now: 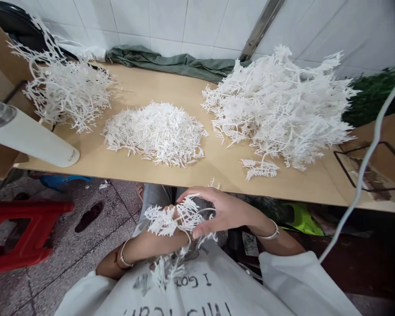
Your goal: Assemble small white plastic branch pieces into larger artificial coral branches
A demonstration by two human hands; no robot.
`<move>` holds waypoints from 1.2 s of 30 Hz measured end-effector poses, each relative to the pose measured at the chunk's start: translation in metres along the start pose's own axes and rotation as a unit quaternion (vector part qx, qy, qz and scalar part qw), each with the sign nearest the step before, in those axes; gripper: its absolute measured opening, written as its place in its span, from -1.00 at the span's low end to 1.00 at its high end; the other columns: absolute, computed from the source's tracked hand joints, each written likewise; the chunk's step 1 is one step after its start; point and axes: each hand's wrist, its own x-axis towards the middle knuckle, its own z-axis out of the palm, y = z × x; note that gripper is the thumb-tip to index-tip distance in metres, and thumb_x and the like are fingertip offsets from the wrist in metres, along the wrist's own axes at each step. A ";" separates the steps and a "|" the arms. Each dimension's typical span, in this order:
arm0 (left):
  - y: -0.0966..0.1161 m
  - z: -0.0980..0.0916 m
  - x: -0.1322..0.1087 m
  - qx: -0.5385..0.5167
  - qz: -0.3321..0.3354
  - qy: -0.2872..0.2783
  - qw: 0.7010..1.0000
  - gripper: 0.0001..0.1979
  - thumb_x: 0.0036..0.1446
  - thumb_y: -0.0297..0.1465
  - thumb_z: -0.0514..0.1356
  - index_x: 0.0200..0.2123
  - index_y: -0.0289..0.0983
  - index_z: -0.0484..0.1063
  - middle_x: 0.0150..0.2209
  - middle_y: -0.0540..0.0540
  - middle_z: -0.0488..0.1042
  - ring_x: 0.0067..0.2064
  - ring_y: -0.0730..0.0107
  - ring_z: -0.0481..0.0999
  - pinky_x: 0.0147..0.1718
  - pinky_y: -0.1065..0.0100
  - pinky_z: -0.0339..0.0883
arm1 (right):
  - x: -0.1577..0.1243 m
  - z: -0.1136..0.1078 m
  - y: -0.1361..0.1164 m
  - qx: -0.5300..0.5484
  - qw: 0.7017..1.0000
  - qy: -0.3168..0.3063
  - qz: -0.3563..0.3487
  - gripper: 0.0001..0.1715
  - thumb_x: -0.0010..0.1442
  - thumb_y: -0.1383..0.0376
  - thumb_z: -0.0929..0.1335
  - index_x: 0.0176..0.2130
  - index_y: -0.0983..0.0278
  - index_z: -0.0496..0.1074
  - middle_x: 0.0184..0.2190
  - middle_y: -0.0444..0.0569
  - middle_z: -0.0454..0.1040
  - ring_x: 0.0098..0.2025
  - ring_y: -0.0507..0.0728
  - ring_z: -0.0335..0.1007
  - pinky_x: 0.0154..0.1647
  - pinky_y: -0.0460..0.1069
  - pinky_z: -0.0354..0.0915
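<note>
A white plastic branch with feathery tips [171, 219] is held over my lap, just in front of the table edge. My left hand [167, 243] is closed around its stems; the tufts hide most of those fingers. From the right, my right hand [222, 210] arches over the same branch, thumb and fingers wide apart. A thin stem shows in that gap, and the fingertips are close to the upper tufts. More white sprigs [164, 270] hang below my left hand against the printed white shirt.
On the brown table [145, 85] lie a low heap of small white pieces [158, 134], a large branch pile [283, 105] and tangled stems [69, 87]. A white bottle [33, 134] leans in from the left. A grey cable [365, 166] crosses the right side; a red stool [26, 210] stands left.
</note>
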 end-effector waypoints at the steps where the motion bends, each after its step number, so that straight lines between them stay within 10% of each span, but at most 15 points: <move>1: -0.004 0.002 0.001 0.028 0.009 -0.020 0.999 -0.87 -0.02 -0.43 0.09 -0.46 -0.29 0.44 -0.44 -0.15 0.40 -0.25 0.23 0.39 -0.13 0.26 0.30 | 0.003 0.005 0.002 -0.001 1.000 0.013 -0.010 -0.30 -0.11 0.06 0.51 -0.01 0.26 0.39 0.02 0.02 0.38 0.07 0.13 0.31 0.12 0.01 0.23; 6: -0.013 0.007 0.009 0.056 0.019 -0.068 0.996 -0.87 -0.09 -0.48 0.09 -0.45 -0.30 0.43 -0.40 -0.13 0.43 -0.33 0.30 0.35 -0.24 0.29 0.31 | 0.012 0.028 0.013 0.072 0.992 0.037 -0.102 -0.78 0.07 0.23 0.42 -0.29 0.31 0.43 0.03 0.05 0.36 0.10 0.09 0.27 0.14 0.05 0.21; 14: -0.001 -0.035 -0.001 0.067 -0.063 -0.116 0.989 -0.70 0.24 -0.23 0.01 -0.28 -0.32 0.41 -0.29 -0.04 0.47 -0.23 0.40 0.39 -0.19 0.46 0.23 | 0.001 0.033 0.021 0.231 0.959 0.143 -0.074 -0.90 0.17 0.37 0.32 -0.35 0.32 0.24 -0.43 -0.11 0.30 -0.39 -0.09 0.31 -0.32 -0.16 0.28; 20: -0.002 -0.055 -0.016 -0.021 -0.015 0.018 1.000 -0.70 0.32 -0.24 -0.09 -0.15 -0.30 0.32 -0.27 -0.04 0.41 -0.24 0.51 0.37 -0.21 0.52 0.19 | 0.001 0.038 0.017 0.266 0.942 0.191 -0.069 -0.88 0.22 0.31 0.29 -0.31 0.31 0.22 -0.42 -0.12 0.26 -0.43 -0.07 0.34 -0.39 -0.14 0.24; 31: 0.005 -0.004 0.018 -0.055 0.052 0.324 0.943 -0.80 0.16 -0.36 0.19 -0.26 -0.26 0.18 -0.32 0.01 0.25 -0.39 0.61 0.26 -0.38 0.51 0.15 | 0.019 0.061 0.014 0.292 0.883 0.359 -0.075 -0.84 0.26 0.25 0.28 -0.28 0.30 0.21 -0.48 -0.10 0.37 -0.44 -0.05 0.30 -0.37 -0.13 0.26; 36: 0.008 -0.011 0.022 -0.018 0.109 0.208 0.972 -0.80 0.31 -0.39 -0.05 -0.36 -0.32 0.25 -0.40 -0.03 0.28 -0.34 0.56 0.27 -0.32 0.47 0.11 | 0.021 0.062 0.016 0.330 0.875 0.343 -0.088 -0.82 0.25 0.20 0.29 -0.25 0.29 0.29 -0.40 -0.06 0.43 -0.35 -0.02 0.37 -0.27 -0.12 0.31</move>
